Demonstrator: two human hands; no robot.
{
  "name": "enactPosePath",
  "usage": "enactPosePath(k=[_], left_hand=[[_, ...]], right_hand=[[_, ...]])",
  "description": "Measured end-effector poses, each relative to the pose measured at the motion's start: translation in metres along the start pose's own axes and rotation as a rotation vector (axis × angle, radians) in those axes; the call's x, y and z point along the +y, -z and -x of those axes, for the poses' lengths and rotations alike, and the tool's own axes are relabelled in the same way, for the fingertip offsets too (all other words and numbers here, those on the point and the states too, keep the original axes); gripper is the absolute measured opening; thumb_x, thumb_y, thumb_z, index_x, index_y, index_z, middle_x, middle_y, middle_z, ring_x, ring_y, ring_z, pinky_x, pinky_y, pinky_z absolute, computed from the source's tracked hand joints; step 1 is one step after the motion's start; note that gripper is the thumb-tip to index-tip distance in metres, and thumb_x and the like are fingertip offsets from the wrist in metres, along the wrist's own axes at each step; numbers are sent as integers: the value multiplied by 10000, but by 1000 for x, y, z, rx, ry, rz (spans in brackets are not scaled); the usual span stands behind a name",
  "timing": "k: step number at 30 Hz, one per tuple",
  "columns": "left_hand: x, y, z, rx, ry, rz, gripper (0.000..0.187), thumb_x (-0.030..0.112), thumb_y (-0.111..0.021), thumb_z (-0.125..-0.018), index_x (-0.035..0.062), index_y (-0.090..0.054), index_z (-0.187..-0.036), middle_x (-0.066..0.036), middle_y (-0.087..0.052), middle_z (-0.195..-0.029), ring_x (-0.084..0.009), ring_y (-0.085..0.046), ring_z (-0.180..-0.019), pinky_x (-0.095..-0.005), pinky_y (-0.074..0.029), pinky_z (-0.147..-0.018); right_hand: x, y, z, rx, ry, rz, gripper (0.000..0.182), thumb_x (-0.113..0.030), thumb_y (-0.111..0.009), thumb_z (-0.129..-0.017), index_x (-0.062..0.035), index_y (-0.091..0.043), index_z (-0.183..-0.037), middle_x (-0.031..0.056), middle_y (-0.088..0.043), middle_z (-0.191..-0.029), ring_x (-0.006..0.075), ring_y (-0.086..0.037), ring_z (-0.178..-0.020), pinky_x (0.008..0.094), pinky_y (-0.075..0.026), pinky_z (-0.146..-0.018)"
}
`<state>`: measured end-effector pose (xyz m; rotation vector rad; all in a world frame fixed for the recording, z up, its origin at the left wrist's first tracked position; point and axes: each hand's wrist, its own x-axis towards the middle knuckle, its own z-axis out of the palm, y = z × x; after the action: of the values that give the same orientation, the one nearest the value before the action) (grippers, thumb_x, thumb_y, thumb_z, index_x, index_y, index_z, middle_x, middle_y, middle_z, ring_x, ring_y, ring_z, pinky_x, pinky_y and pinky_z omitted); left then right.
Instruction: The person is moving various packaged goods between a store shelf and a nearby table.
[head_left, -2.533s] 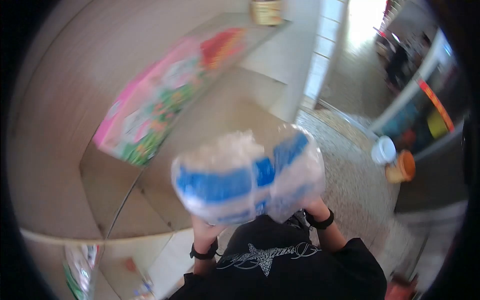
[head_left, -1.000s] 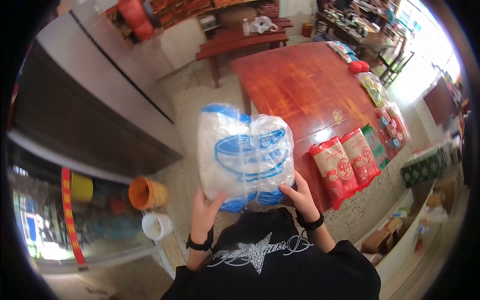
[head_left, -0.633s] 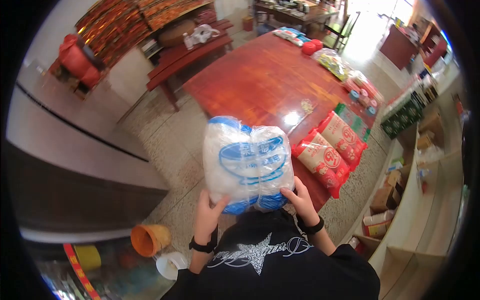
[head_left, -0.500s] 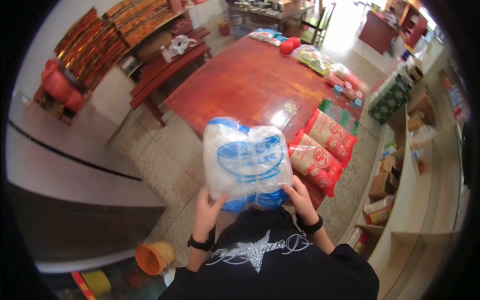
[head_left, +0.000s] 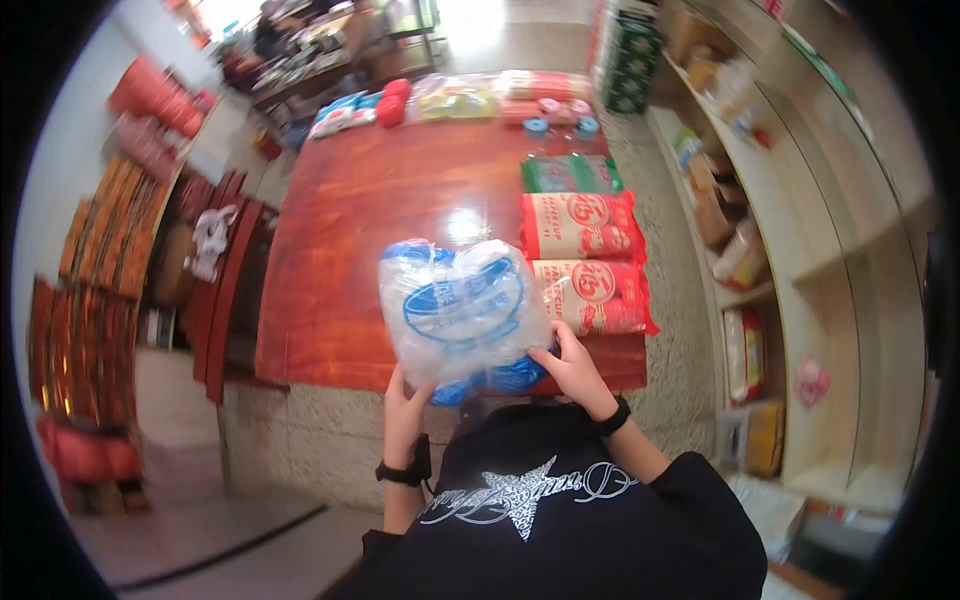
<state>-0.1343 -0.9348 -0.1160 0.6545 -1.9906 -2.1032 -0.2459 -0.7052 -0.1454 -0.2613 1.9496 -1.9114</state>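
Between my two hands is a bulky clear plastic pack of white disposable bowls point(head_left: 460, 310), with a blue bowl printed on the front and blue ends. My left hand point(head_left: 408, 395) grips its lower left corner, thumb on the front. The lower right edge is in my right hand point(head_left: 575, 370), thumb also on the front. The pack is held over the near edge of the red-brown wooden table point(head_left: 340, 240). Just right of it lie two red-and-cream packs of paper cups, the nearer pack point(head_left: 600, 297) and the farther pack point(head_left: 585, 225).
Beyond the cups sit a green pack point(head_left: 570, 174) and bottles with blue and pink caps point(head_left: 537, 130). Along the far edge are yellow-green packets point(head_left: 452, 100) and red round items point(head_left: 393, 105). Shelves point(head_left: 800, 250) line the right; a dark red bench point(head_left: 232, 290) stands left.
My view has turned right, so the table now lies squarely ahead. The pack of bowls has stayed in both hands and now overlaps the table's near part, tilted a little.
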Motion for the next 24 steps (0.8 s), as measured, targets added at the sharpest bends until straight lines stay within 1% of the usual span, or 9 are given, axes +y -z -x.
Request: enactPosePath(k=[2,6,10,12,13,14,16,19,24], left_hand=[[-40,24,-37,-136,102,-47,384,106,-603,-827,-27,-481,-1166,-85,-576,-1056,-145,-543,-949,-260,-436,-810],[-128,65,-73,-304,191,-222,375,137,-598,-840,-25,-483,-1158,-96,-581,-1046,-138,-555,-923,-260,-460,-762],[-97,69,-72,-426,292,-123,413,114,-601,-835,-37,-452,-1190,-110,-578,-1075,-156,-559,-956,-264,-458,-784],[-114,79,-80,-461,192,-213,453,141,-616,-827,-40,-444,-1205,-122,-582,-1074,-181,-566,-948,-278,-457,-797],[-131,91,-88,-427,165,-322,503,187,-655,-793,-48,-453,-1188,-162,-567,-1094,-234,-551,-986,-326,-442,-845],[-153,107,-105,-550,203,-452,654,218,-693,-746,-50,-385,-1257,-234,-470,-1205,-314,-460,-1119,-380,-374,-935],[-79,72,-76,-282,-153,-765,785,205,-700,-723,-37,-274,-1336,-276,-309,-1322,-374,-302,-1240,-418,-276,-1012],[-46,40,-60,-233,-424,-789,807,126,-668,-716,-18,-216,-1369,-268,-207,-1377,-394,-225,-1278,-445,-191,-1054],[-7,-30,-36,-370,-547,-661,694,84,-623,-728,4,-302,-1337,-237,-258,-1370,-382,-238,-1278,-452,-186,-1050]], right_hand=[[15,-13,1,39,-148,143,382,-191,-605,-840,14,-474,-1134,107,-564,-1063,144,-519,-987,286,-414,-865],[58,-40,8,123,-167,312,480,-226,-617,-815,2,-448,-1203,177,-563,-1112,252,-532,-1065,338,-397,-913],[39,-67,19,340,-65,211,484,-200,-561,-838,0,-413,-1254,203,-519,-1199,304,-502,-1121,356,-395,-917],[54,-72,9,360,-74,217,492,-189,-548,-847,-3,-392,-1276,199,-519,-1202,306,-498,-1127,351,-391,-923],[62,-77,15,376,-87,229,501,-178,-535,-856,-7,-371,-1297,196,-519,-1205,308,-493,-1133,347,-386,-929],[65,-79,16,414,-98,233,501,-178,-535,-856,-7,-371,-1297,196,-519,-1205,308,-493,-1133,347,-386,-929],[64,-76,13,361,8,157,509,-182,-522,-870,-4,-349,-1315,205,-500,-1231,302,-488,-1142,340,-375,-947],[38,-68,43,450,-133,179,512,-192,-524,-886,-8,-339,-1327,217,-471,-1260,266,-497,-1141,346,-400,-932],[50,-23,106,571,-195,-22,463,-205,-515,-901,-33,-371,-1306,166,-512,-1200,214,-525,-1083,322,-421,-902]])
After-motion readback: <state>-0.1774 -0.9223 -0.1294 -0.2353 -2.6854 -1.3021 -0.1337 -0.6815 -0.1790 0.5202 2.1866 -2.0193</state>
